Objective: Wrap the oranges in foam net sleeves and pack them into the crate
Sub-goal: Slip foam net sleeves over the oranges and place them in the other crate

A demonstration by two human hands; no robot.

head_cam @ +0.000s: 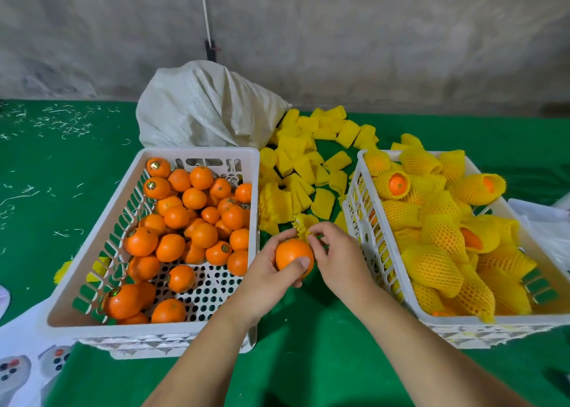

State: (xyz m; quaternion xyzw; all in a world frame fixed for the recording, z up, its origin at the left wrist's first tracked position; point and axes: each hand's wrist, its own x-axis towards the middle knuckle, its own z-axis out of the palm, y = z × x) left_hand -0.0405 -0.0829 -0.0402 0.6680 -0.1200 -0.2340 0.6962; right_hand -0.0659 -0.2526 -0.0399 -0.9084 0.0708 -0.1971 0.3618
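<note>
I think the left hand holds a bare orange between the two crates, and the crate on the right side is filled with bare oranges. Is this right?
Not quite. The head view shows the right crate filled with oranges already wrapped in yellow foam net sleeves; the bare ones fill the left crate. The rest holds: the left hand holds a bare orange between the two crates.

We see soft, even, fairly bright light from above, with faint shadows under the forearms on the green cloth [308, 360]. Wide-angle bending curves the edges, and the corners look slightly smeared.
</note>
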